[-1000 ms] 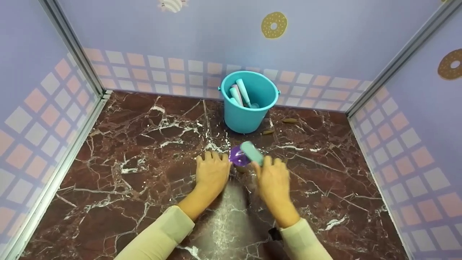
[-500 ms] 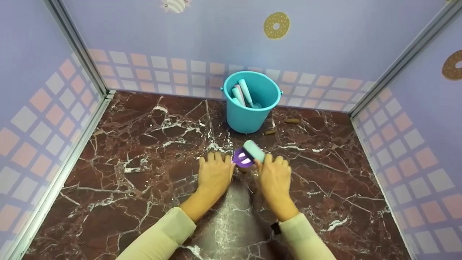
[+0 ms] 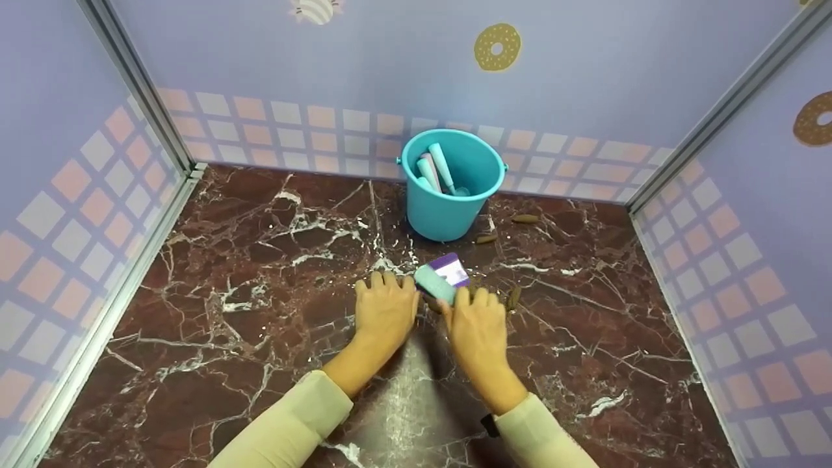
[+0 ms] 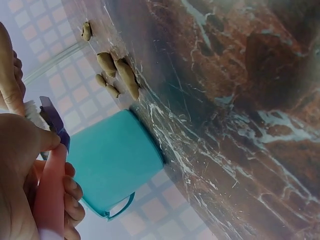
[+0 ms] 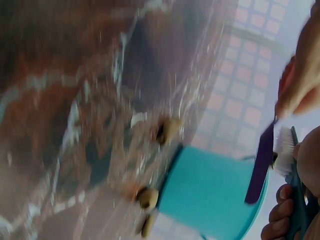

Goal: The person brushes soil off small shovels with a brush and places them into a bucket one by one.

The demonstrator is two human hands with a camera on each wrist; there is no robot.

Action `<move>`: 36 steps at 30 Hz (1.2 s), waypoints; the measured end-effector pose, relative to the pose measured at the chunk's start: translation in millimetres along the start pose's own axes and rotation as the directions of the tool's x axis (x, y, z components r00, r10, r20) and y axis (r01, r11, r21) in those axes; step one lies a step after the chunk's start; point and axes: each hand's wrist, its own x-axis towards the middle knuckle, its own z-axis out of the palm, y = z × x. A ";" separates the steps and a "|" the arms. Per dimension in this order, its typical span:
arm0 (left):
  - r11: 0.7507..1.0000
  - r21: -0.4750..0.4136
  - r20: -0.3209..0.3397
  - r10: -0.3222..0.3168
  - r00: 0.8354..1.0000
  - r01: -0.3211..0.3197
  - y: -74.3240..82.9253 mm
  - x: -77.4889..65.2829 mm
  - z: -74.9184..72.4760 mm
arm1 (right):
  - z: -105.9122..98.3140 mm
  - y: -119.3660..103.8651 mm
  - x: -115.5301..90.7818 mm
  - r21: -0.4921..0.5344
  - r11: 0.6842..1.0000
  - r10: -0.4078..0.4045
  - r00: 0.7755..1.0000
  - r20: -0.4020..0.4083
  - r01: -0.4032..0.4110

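Observation:
My left hand (image 3: 388, 312) grips the pink handle (image 4: 52, 195) of a small shovel with a thin purple blade (image 3: 457, 272). In my right hand (image 3: 478, 331) is a teal-backed brush (image 3: 434, 283), its white bristles (image 5: 285, 150) turned to the blade. A bit of something brown (image 5: 274, 159) shows between bristles and blade in the right wrist view. Both tools are held above the marble floor, in front of the blue bucket. Brown elongated lumps lie around: one right of my right hand (image 3: 513, 298), one beside the bucket (image 3: 485, 239), another farther right (image 3: 525, 219).
Against the back wall stands the blue bucket (image 3: 445, 214), with several light-blue and pink handles (image 3: 441, 166) sticking up inside. Walls with metal rails (image 3: 133, 78) close off the left, back and right. White crumbs (image 3: 383, 263) are scattered in front of the bucket.
The brush in my right hand has swept left across the purple blade, which now shows on its right side. A brown lump right of that hand has come into sight. My left hand hardly moved.

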 end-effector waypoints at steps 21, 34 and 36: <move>1.000 -0.019 0.011 -0.017 1.000 0.017 -6.3 -2.0 -0.7 | -12.4 19.7 14.7 0.127 0.980 0.145 0.985 0.093 -0.157; 1.000 -0.013 -0.017 -0.006 1.000 0.006 -10.6 -8.1 -0.1 | 2.6 31.6 15.7 0.051 0.984 0.165 0.978 0.126 -0.172; 1.000 -0.018 -0.014 -0.004 1.000 0.003 -11.8 -9.2 0.2 | 2.5 38.9 19.0 0.053 0.978 0.196 0.975 0.102 -0.202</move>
